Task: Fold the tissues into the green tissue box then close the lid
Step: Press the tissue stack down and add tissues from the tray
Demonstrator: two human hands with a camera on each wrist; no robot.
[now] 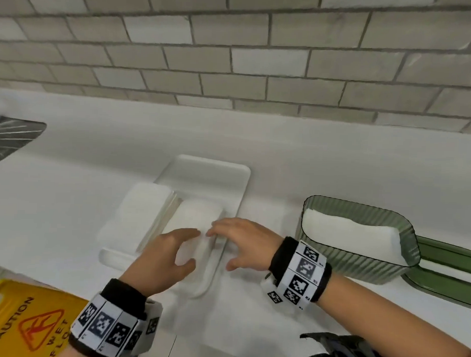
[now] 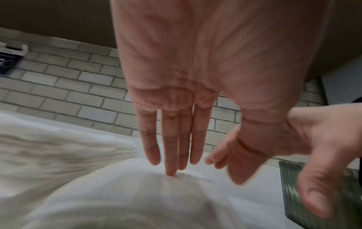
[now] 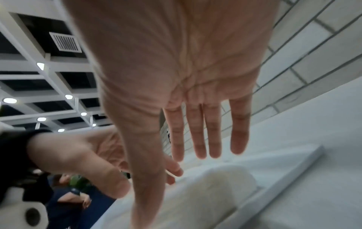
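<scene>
A white tray [image 1: 218, 177] on the counter holds a flat stack of tissues [image 1: 145, 215] on its left side and a rounded, folded tissue [image 1: 201, 220] beside it. My left hand [image 1: 173, 253] and right hand [image 1: 240, 240] meet over that folded tissue, fingers straight. In the left wrist view the left fingertips [image 2: 171, 172] press into the tissue [image 2: 137, 193]. The right wrist view has the right hand [image 3: 195, 131] just above the tissue [image 3: 215, 186]. The ribbed green tissue box [image 1: 359, 260] stands open at the right with white tissues [image 1: 347, 235] inside. Its green lid [image 1: 450, 268] lies beside it.
A loose flat tissue sheet [image 1: 237, 320] lies on the counter near the front edge. A metal sink [image 1: 11, 141] is at the far left. A yellow wet-floor sign [image 1: 23, 323] stands below the counter's front edge. A tiled wall [image 1: 233, 58] backs the counter.
</scene>
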